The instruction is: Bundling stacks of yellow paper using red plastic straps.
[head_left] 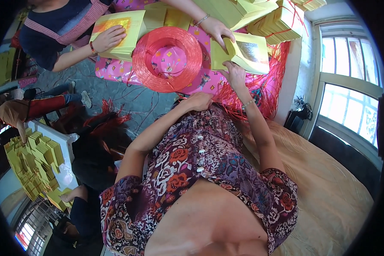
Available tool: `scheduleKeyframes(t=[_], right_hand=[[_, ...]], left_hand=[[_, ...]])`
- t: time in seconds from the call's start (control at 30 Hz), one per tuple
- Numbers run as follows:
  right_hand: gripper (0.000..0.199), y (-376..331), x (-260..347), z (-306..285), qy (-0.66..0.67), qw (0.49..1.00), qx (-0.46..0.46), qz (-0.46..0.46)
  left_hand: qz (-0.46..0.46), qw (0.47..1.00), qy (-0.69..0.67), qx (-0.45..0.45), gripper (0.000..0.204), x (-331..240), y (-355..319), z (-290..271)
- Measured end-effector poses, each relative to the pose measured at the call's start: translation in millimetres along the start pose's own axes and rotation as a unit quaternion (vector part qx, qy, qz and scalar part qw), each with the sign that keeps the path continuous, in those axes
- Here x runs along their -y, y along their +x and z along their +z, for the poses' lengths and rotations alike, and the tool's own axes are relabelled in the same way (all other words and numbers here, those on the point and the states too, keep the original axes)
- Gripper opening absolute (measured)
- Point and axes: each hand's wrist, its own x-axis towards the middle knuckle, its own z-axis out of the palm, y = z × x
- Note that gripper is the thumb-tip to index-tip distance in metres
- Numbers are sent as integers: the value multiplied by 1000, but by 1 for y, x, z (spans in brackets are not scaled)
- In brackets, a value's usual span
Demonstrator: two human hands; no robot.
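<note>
My right hand (235, 77) reaches to the near left edge of a yellow paper stack (254, 64) with a silvery patch on top; its fingers grip that edge. A co-worker's hand (217, 30) rests on the far left part of the same stack. Low at the table's near edge, my left hand (199, 101) is closed with curled fingers; what lies inside it is hidden. Loose red strings (230, 100) lie beside it. A big red coil of plastic twine (167, 59) sits left of the stack. The co-worker's other hand (109, 39) presses flat on another yellow stack (134, 32).
A pink patterned cloth (115, 73) covers the table. Tied yellow bundles (275, 23) stand at the far right, near a window (350, 102). To the left, other people work at a white table (66, 170) piled with yellow paper. More red strings (109, 113) hang there.
</note>
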Motion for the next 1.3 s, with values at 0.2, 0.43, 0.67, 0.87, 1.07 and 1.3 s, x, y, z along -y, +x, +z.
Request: scheduleKeyframes(t=[0.2, 0.43, 0.67, 0.87, 1.07, 1.3], right_hand=[[18, -1, 0, -1, -1, 1000, 22, -9], [11, -5, 8, 4, 70, 996, -43, 18], [9, -6, 12, 5, 138, 986, -73, 53], [10, -4, 22, -3, 145, 986, -68, 55], [12, -5, 23, -4, 141, 986, -57, 67], [13, -5, 24, -6, 143, 986, -50, 69]], left_hand=[[-18, 999, -27, -15, 29, 0, 4, -3], [-114, 983, -98, -103, 36, -3, 16, -8], [1, 929, -232, -289, 35, 11, 35, -6], [-67, 878, -279, -383, 33, 13, 45, -10], [-114, 835, -385, -376, 32, 15, 57, -9], [-106, 841, -384, -365, 27, 21, 59, -8]])
